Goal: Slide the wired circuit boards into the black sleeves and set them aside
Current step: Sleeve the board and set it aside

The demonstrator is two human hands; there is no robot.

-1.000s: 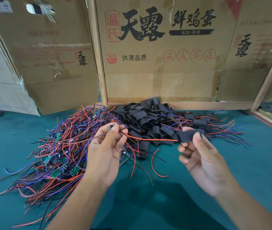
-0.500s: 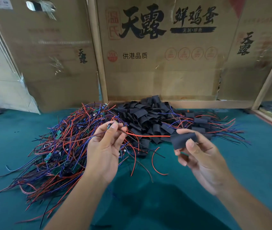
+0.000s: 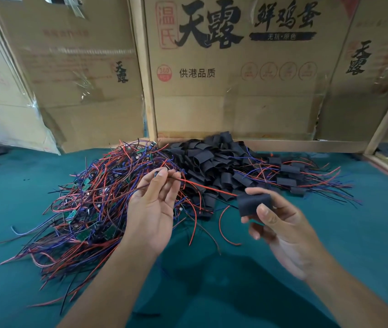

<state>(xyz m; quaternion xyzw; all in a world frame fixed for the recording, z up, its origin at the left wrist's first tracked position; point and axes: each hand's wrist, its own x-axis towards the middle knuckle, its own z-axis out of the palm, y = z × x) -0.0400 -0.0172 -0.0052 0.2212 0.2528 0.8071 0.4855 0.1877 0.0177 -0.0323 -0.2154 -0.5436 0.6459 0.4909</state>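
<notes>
Left hand [image 3: 151,209] is pinching a light board [image 3: 157,173] by its edge; right hand [image 3: 280,223] is gripping a soft sleeve [image 3: 254,203]. Limp wire [image 3: 207,187] is feeding in; best holding near the mouth.

Wired boards [image 3: 88,209] lie left of sleeves [image 3: 212,162], boxes [image 3: 235,67] behind.

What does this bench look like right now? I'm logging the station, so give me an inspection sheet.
Surface: teal cloth table.
Job's things: tangled pile of wired circuit boards left; heap of black sleeves behind; sleeved boards right.
Clutter: nothing seen.
Hands: left hand pinches a board's end; right hand holds a black sleeve.
Cables: red wire runs from the left hand into the held sleeve.
Surroundings: printed cardboard boxes behind.
</notes>
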